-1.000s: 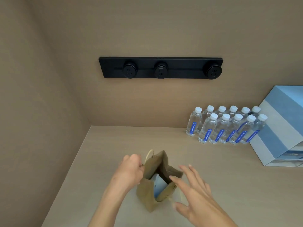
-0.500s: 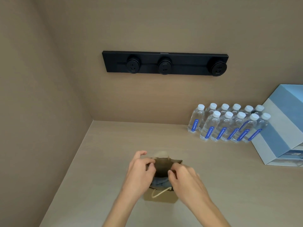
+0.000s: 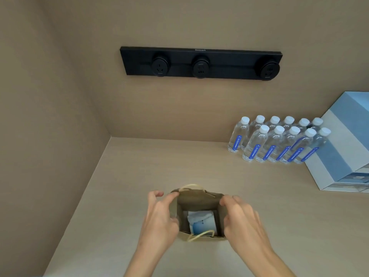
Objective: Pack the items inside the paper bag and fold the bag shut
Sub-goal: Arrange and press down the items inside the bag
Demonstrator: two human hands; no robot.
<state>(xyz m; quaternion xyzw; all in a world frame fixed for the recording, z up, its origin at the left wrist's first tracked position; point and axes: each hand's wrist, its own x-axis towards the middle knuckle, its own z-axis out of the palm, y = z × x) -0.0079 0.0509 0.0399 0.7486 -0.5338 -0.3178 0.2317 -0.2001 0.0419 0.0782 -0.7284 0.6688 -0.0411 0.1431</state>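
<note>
A small brown paper bag (image 3: 196, 200) with cream rope handles stands upright on the beige counter, its mouth wide open toward me. Inside lies a white and light-blue packet (image 3: 201, 223). My left hand (image 3: 159, 218) pinches the bag's left top corner, thumb and fingers on the far rim. On the other side, my right hand (image 3: 240, 220) grips the right top corner the same way. Both hands hold the far rim, which curls over toward me. One handle (image 3: 199, 235) hangs over the near rim.
Several small water bottles (image 3: 279, 140) with blue labels stand in two rows at the back right. A blue and white box (image 3: 345, 144) leans beside them. A black socket strip (image 3: 200, 62) is on the back wall. A side wall closes the left.
The bag went from twisted and half open to squared up and spread wide. Both hands moved apart from the bag's middle to its left and right top corners.
</note>
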